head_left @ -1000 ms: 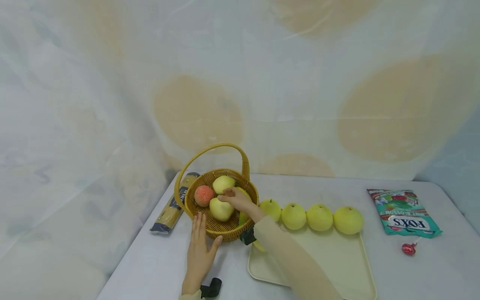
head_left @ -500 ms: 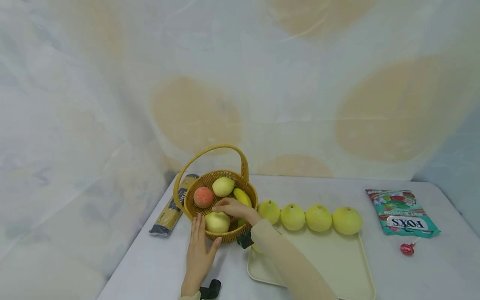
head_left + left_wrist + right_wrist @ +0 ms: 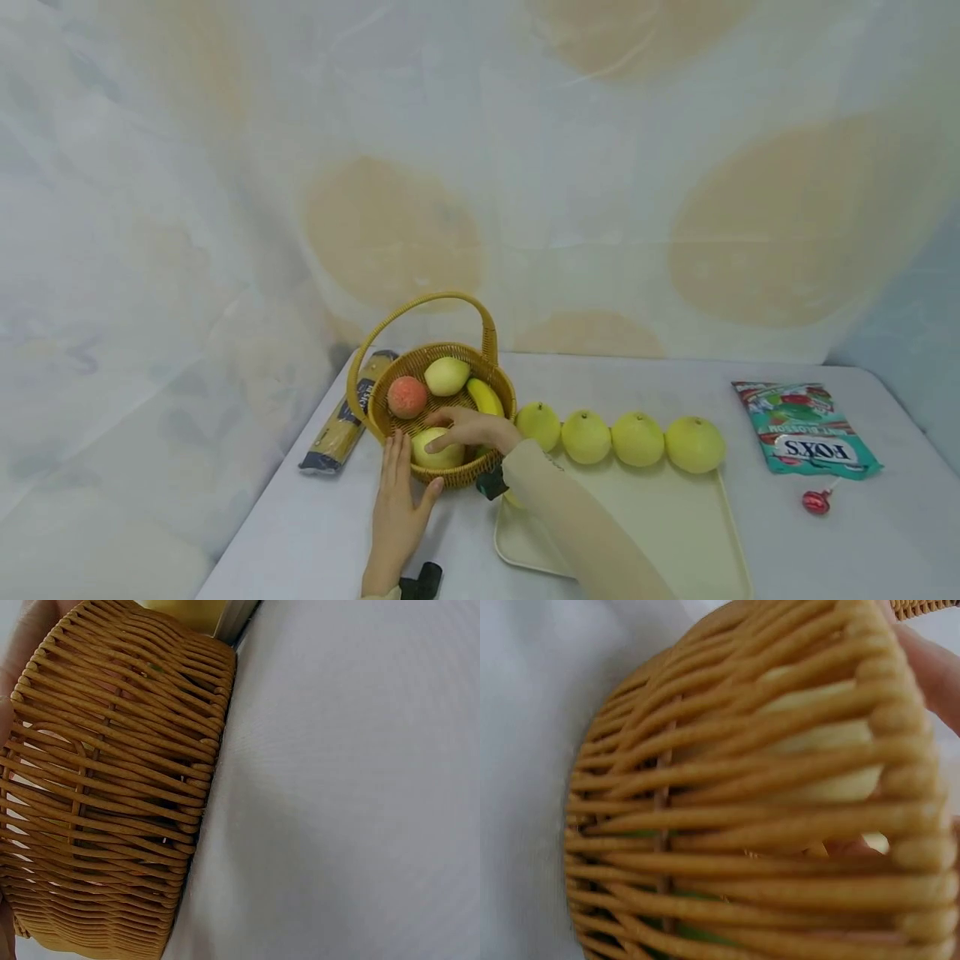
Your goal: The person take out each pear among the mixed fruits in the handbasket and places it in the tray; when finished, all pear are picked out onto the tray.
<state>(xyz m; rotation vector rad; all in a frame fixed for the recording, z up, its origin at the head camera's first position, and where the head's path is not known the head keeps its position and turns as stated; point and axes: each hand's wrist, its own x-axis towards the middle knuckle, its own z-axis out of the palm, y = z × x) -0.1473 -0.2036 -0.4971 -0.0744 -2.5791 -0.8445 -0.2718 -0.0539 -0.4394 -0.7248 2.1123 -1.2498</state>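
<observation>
A woven basket point(image 3: 447, 477) with an arched handle stands at the back left of the table. Against its near-left rim rests my left hand point(image 3: 397, 504), fingers straight and thumb spread. My right hand point(image 3: 476, 427) reaches in over the near right side, its fingers and thumb curved over a pale yellow-green round fruit point(image 3: 437, 452). Also inside are a reddish-orange fruit point(image 3: 407, 397), another pale yellow fruit point(image 3: 447, 376) and a banana point(image 3: 486, 397). In the left wrist view, the basket's woven side point(image 3: 112, 780) hides the contents; in the right wrist view, pale and green shapes show through the weave.
Several yellow-green fruits point(image 3: 637, 438) line the far side of a cream tray point(image 3: 660, 533), right of the basket. Farther right lie a teal Fox's candy bag point(image 3: 808, 429) and a red lollipop point(image 3: 816, 502). A pasta packet point(image 3: 333, 437) lies left of the basket.
The pale round fruit has moved toward the basket's near side, with my right hand following it down and its thumb now across the fruit. My left hand stays on the rim.
</observation>
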